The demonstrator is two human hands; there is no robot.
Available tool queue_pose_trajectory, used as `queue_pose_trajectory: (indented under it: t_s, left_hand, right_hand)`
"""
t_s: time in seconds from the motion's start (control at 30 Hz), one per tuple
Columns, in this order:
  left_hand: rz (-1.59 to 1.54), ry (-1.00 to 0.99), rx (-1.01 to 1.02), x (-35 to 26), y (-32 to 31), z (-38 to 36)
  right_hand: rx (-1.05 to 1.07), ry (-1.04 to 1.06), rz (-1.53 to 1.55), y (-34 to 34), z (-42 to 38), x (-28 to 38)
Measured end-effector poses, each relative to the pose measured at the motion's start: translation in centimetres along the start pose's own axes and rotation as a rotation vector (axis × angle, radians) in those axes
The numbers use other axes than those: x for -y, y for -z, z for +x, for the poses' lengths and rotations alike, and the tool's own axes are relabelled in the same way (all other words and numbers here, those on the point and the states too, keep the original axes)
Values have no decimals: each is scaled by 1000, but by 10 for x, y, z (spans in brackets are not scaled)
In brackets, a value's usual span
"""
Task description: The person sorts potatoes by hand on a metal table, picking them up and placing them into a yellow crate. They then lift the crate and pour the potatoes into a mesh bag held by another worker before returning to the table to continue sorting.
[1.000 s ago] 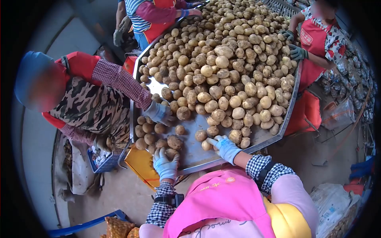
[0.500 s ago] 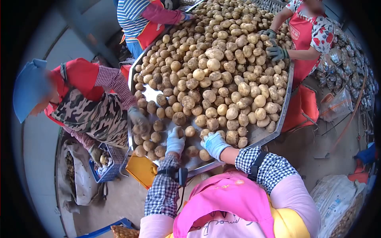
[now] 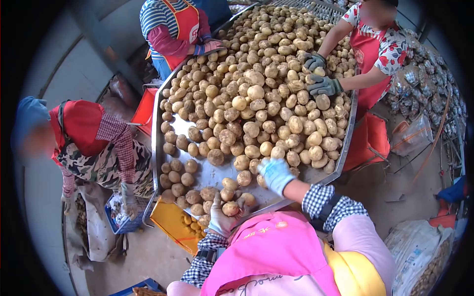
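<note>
Many brown potatoes are spread over a metal sorting table. At the near edge, my left hand, in a pale glove with dirty fingertips, is cupped around a potato. More potatoes touch or lie close to its fingers. My right hand, in a light blue and white glove, reaches over the near side of the heap. Its fingers are stretched forward and somewhat blurred, and one potato lies beside them, partly hidden.
A yellow chute with potatoes in it hangs below the near left edge. Co-workers stand at the left, back left and back right. Red chutes flank the table. A blue crate and filled sacks are on the floor.
My left hand has drawn back to the near edge, with potatoes gathered there. My right hand has shifted slightly right. The left co-worker's hand has left the table for the crate.
</note>
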State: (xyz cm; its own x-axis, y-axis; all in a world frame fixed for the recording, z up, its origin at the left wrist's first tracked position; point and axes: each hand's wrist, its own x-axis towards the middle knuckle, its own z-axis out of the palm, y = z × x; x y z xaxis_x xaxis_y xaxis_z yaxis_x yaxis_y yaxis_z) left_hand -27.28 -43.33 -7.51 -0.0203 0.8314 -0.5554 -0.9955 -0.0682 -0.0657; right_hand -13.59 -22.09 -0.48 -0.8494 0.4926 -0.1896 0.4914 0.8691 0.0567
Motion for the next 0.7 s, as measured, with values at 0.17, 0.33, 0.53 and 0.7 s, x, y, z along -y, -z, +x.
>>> queue_pose_trajectory:
  t_s: [0.17,0.33,0.53,0.7]
  left_hand:
    - [52,-198,-178,-1,-30,-5]
    - [43,-187,-53,-9,-26,-17]
    - [59,-307,-37,-6,-8,-42]
    - [85,-289,-27,-7,3,-41]
  right_hand:
    - [61,21,-341,-37,35,9]
    - [160,121,-466,-39,55,18]
    - [183,-39,952,-14,29,-22]
    - [377,-207,2466,-27,-29,-9]
